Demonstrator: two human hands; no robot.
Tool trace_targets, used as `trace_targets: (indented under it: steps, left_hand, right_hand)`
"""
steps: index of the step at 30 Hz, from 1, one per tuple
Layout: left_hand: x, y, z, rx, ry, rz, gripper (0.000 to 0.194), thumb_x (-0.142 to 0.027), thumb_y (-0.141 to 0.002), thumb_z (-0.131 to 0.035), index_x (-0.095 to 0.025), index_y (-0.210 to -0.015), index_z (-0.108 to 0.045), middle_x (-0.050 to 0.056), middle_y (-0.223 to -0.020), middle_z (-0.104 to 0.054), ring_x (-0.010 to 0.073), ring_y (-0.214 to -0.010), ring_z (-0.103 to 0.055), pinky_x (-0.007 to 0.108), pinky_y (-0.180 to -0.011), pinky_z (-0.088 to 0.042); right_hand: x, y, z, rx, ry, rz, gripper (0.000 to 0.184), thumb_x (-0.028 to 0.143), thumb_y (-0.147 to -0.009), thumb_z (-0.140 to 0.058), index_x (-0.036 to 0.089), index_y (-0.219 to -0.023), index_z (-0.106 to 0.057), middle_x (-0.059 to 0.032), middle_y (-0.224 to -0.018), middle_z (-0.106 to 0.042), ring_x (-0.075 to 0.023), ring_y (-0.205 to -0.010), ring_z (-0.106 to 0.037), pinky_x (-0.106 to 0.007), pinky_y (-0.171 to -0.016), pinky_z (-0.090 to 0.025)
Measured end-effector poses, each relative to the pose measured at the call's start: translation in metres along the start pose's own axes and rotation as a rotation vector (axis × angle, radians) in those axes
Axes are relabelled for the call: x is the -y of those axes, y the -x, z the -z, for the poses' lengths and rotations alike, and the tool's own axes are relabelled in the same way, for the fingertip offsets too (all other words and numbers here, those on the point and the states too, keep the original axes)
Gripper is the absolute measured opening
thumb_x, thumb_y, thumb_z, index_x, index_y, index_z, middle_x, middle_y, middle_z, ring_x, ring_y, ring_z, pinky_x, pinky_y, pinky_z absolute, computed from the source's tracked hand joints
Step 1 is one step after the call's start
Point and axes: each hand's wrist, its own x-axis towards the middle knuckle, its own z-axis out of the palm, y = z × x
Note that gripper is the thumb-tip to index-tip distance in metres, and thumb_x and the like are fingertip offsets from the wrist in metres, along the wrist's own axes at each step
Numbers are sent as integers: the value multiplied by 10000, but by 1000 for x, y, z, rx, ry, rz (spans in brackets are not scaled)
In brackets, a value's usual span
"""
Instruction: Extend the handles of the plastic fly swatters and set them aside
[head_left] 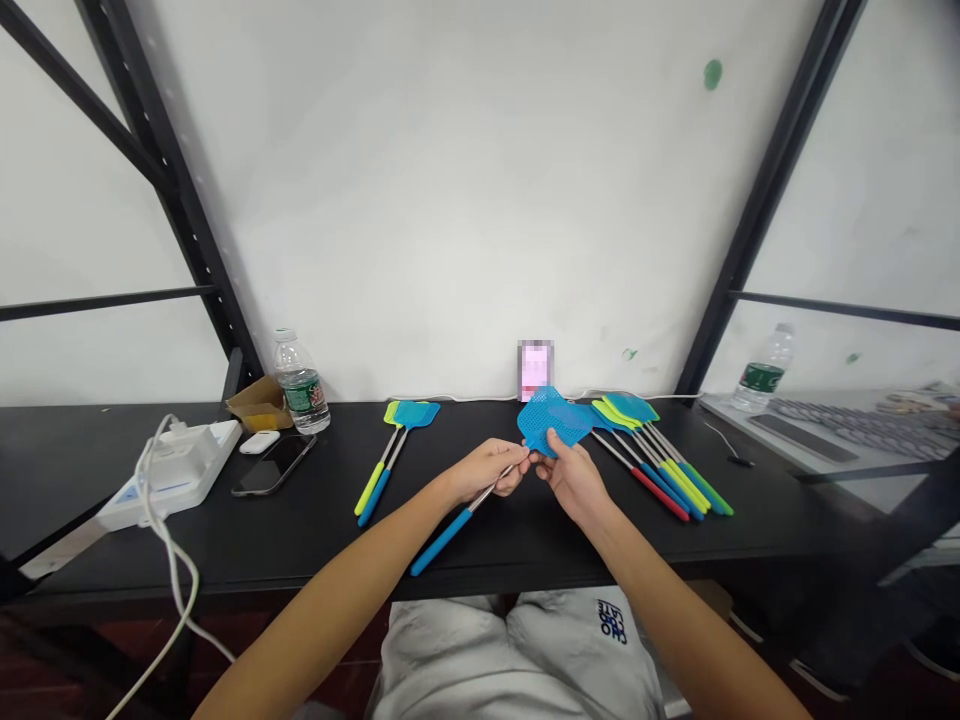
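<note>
Blue fly swatter (546,416) sits just below frame centre, slanting to lower left. Left hand (491,468) has fingers closed round its metal shaft; right hand (576,478) pinches the mesh head, thumb on top. More swatters (414,413) lie centre-left on table (315,530).

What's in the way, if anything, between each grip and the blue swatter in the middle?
Nothing visible: the left grip is closed on the metal rod of the blue swatter, and the right grip holds its mesh head.
</note>
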Motion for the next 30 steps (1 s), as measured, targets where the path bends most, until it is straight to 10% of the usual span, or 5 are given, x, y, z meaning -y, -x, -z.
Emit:
trace_targets:
  steps: [19, 30]
  left_hand:
    - [1, -2, 4, -167, -359, -41, 253, -368, -823, -540, -136, -729, -582, -49, -465, -496, 52, -410, -372, 189, -449, -280]
    - [2, -2, 6, -87, -154, -45, 250, -375, -834, -527, -145, -738, -540, -49, -431, -485, 57, -370, -351, 196, -427, -235]
  right_hand:
    - [-3, -1, 0, -196, 301, 83, 393, 504, -677, -751, 134, -695, -621, -109, -709, -696, -148, -478, -598, -233, -397, -333]
    - [-1, 3, -4, -116, 171, 92, 409, 502, -670, -783, 158, -734, -571, -53, -684, -664, -131, -500, -578, -229, -426, -344]
